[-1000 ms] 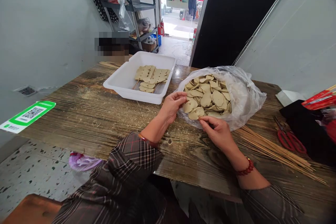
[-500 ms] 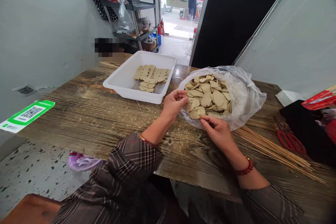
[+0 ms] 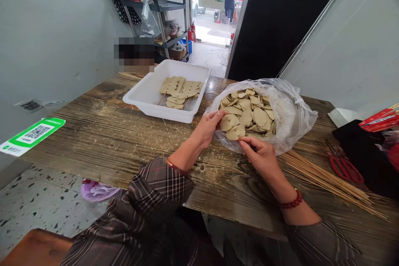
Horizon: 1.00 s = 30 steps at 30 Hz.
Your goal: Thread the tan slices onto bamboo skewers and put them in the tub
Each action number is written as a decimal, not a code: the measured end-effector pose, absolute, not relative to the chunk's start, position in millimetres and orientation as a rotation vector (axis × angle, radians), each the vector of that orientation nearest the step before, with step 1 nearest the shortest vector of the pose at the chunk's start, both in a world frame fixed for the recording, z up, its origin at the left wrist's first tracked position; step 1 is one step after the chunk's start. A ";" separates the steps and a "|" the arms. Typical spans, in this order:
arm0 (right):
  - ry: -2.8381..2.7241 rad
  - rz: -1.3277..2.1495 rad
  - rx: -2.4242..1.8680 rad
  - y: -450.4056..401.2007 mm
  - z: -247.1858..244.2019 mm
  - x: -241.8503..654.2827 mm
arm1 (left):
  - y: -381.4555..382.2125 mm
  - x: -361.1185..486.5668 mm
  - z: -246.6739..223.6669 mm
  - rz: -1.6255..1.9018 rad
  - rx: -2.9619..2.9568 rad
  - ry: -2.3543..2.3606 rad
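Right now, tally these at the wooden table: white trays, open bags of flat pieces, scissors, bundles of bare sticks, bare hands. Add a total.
White tray: 1
Open bag of flat pieces: 1
Scissors: 1
Bundle of bare sticks: 1
Bare hands: 2 (left hand, right hand)
Total: 6

We can't see most of skewer at near rim of bag: slices & R hand hide it. Unclear if L hand, L of bag, pinches any. Far R of bag, blk container runs off-edge; far L, QR card clipped, fine print too small for us.
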State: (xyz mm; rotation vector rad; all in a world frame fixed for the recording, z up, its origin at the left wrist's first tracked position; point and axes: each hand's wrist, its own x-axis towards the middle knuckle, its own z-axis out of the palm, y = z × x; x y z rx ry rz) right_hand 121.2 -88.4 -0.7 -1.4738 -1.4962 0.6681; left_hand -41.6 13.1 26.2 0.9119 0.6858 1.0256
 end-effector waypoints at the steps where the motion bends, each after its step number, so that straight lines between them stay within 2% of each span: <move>1: -1.498 0.666 -1.473 -88.5 -0.5 120.9 | 12.7 -40.7 24.9 0.993 0.909 0.667; 30: -1.395 0.739 -1.467 -89.1 2.5 120.6 | 16.2 -43.3 26.7 0.952 0.814 0.706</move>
